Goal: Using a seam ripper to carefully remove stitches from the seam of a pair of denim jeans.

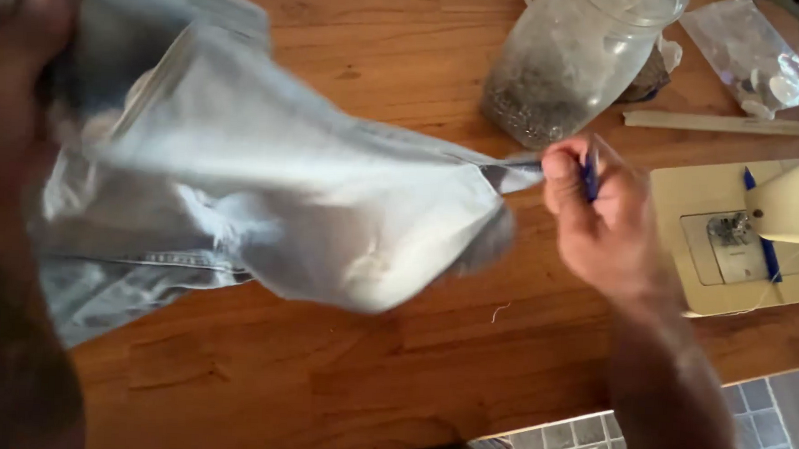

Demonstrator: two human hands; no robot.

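Pale denim garment (265, 190) stretched taut between both hands

Warm wooden table (337, 376); grey tiled floor (579, 443) below

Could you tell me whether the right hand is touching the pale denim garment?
Touching: in the head view the right hand pinches a stretched corner of the denim garment between its fingers, alongside a small blue tool.
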